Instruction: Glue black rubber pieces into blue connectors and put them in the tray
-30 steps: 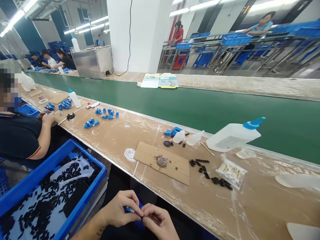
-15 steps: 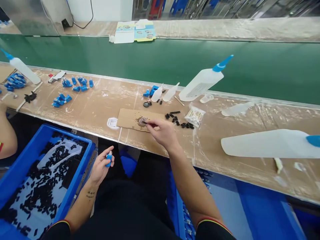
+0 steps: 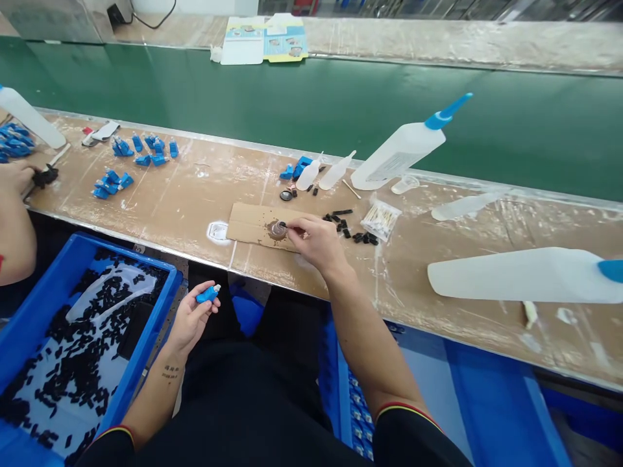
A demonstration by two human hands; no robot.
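Note:
Between the thumb and fingers of my left hand [image 3: 191, 319] is a small blue plastic part [image 3: 208, 294] with a pale tip, held in front of the bench edge. My right hand [image 3: 318, 243] pinches a small black piece [image 3: 283, 224] over a little round clear dish [image 3: 278, 229]. The dish sits on a wet, dark-spotted patch of a cardboard sheet [image 3: 248, 224]. Whether the black piece touches the dish, I cannot tell. Several loose black pieces [image 3: 342, 225] and a bag of cotton swabs [image 3: 381, 219] lie just right of that hand.
White bottles with blue caps stand or lie on the bench, one leaning bottle [image 3: 396, 155] behind the swabs. Groups of blue parts [image 3: 113, 184] lie to the left. A blue bin [image 3: 168, 285] of black pieces is below left. Another person's hand [image 3: 17, 178] works at far left.
My left hand has turned the blue part from upright to nearly level. My right hand's black piece has shifted slightly up at the dish. The other person's hand has come into view.

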